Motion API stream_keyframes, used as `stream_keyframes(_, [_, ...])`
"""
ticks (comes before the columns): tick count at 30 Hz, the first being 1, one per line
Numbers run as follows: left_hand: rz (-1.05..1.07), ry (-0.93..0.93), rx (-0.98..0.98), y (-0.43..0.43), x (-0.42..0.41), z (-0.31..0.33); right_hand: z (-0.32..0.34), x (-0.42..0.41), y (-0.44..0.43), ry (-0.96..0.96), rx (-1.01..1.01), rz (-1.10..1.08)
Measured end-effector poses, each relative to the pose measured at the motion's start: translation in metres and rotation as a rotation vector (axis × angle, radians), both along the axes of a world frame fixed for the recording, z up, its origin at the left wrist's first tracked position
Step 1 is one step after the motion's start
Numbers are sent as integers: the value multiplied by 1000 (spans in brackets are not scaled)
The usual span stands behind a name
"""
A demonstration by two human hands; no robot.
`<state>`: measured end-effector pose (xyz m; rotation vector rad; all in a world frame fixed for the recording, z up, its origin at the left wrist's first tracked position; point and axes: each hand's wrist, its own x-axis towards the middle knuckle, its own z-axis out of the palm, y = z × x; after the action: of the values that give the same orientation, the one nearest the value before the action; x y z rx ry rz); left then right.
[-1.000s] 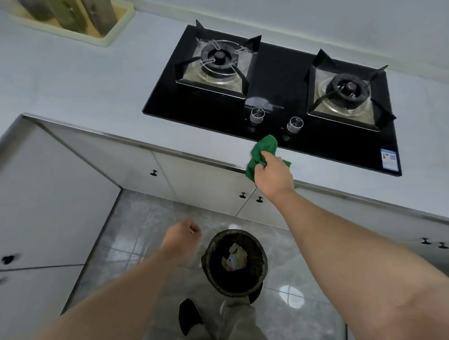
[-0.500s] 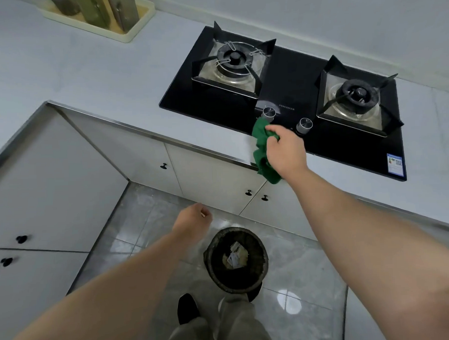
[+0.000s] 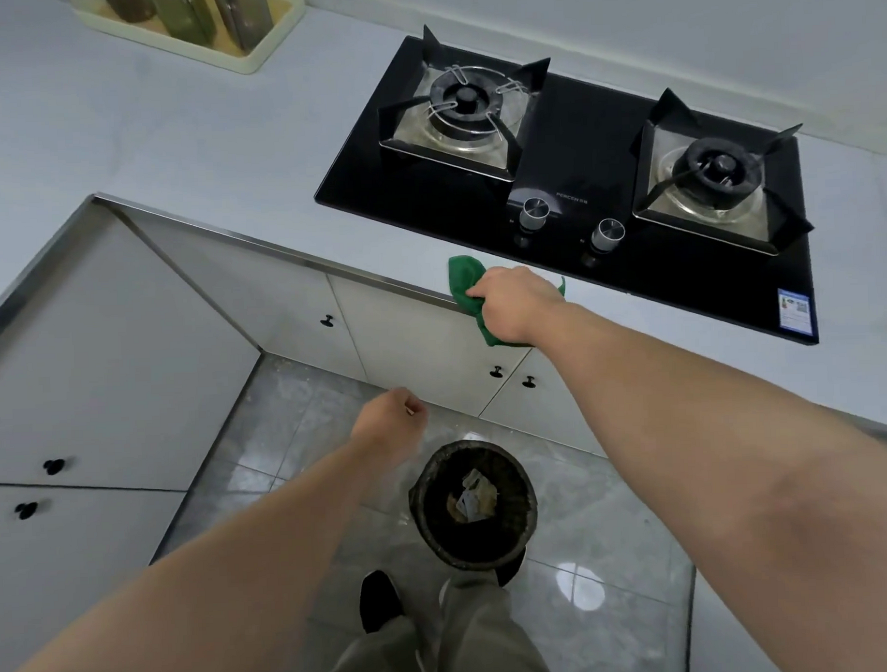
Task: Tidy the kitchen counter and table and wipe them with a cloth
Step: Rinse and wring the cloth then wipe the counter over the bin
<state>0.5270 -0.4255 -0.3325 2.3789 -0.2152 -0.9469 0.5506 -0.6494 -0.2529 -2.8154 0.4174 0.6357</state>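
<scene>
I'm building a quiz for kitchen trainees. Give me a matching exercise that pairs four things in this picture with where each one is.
Things:
1 green cloth
2 waste bin
3 cream tray
4 blue sticker

Places:
A on the floor tiles
B near right corner of the gas hob
C gripped by the right hand at the counter edge
D far left of the counter

Pairs: 1-C; 2-A; 3-D; 4-B
</scene>
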Motion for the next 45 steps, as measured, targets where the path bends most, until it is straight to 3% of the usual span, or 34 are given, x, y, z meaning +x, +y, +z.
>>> stream_keyframes(13, [-72, 5, -7, 11, -5, 5, 0, -16, 8, 21, -86, -27])
stream_keyframes(21, [-65, 24, -134, -3, 12, 13, -2, -18, 14, 21, -105, -67])
stream_keyframes(45, [-87, 8, -104, -28, 22, 39, 14, -13, 1, 100, -21, -133])
